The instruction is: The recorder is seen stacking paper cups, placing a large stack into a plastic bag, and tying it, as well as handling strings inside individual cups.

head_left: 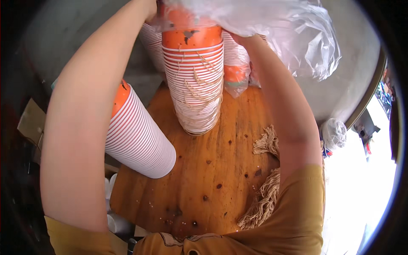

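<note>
On the wooden counter [199,178], toward its far side, a tall stack of nested cups [193,80] stands before you, orange at its upper end, with closely layered white rims below. Loose tan strings [196,87] lie around its sides. A clear plastic bag [293,38] covers the stack's upper end and billows out to the right. Your left hand [151,12] is at the upper left of the stack, your right hand [240,38] at its upper right, by the plastic; the fingers of both are out of sight, so how firmly they grip cannot be told. Beside your left forearm, partly hidden by it, leans a second stack [138,136]. Near your right forearm lie two bundles of tan cord [261,204].
</note>
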`<state>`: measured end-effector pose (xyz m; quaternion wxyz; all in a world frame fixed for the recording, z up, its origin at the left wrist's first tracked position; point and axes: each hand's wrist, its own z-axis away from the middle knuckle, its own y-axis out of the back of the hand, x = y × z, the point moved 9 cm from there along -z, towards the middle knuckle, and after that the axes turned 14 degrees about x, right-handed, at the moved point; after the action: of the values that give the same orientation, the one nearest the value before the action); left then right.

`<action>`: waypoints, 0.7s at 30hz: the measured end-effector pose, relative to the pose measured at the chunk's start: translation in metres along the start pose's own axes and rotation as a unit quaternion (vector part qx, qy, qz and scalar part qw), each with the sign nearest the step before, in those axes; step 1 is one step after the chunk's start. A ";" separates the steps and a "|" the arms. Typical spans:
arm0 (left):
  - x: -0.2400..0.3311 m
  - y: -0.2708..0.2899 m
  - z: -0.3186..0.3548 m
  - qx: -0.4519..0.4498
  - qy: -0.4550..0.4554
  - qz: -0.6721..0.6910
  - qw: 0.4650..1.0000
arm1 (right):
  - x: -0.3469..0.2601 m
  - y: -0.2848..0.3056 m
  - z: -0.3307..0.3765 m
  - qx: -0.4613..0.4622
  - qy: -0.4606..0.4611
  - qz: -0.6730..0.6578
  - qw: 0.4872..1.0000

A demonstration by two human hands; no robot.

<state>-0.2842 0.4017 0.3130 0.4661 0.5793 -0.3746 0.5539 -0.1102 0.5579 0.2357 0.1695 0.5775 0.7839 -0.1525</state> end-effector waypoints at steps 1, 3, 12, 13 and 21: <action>-0.019 -0.014 0.004 0.154 0.022 0.115 0.981 | 0.003 0.022 0.007 0.001 -0.008 0.030 1.000; -0.022 -0.018 0.010 0.124 -0.037 0.110 0.986 | -0.021 0.016 0.013 -0.004 0.000 0.162 0.987; -0.021 -0.011 0.019 0.181 -0.080 0.270 0.942 | -0.113 0.009 0.034 0.083 -0.065 0.208 0.972; -0.019 -0.008 0.014 0.178 -0.077 0.274 0.942 | -0.110 0.011 0.032 0.090 -0.049 0.253 0.962; -0.022 -0.013 0.033 0.178 -0.063 0.334 0.923 | -0.132 0.009 0.016 0.037 -0.022 0.328 0.944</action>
<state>-0.2648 0.3717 0.2915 0.1185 0.5277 -0.4702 0.6974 -0.0638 0.4413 0.2792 0.2058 0.8048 0.5413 -0.1304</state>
